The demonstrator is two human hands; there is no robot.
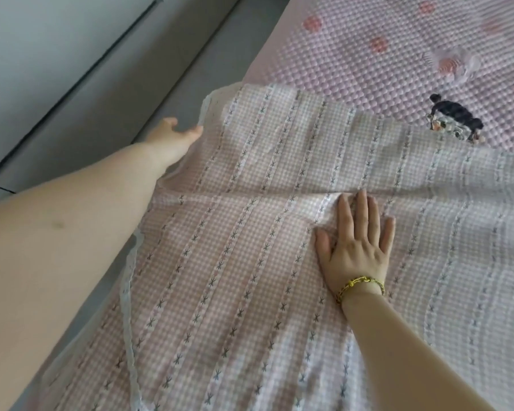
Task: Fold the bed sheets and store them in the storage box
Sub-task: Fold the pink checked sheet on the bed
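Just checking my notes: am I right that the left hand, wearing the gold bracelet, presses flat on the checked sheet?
Not quite: the head view shows it is the right hand, wearing the gold bracelet, that presses flat on the checked sheet.

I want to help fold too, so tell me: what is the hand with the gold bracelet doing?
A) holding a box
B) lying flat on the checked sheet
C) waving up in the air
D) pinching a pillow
B: the right hand, with the bracelet on its wrist, lies flat with straight fingers on the pink checked sheet.
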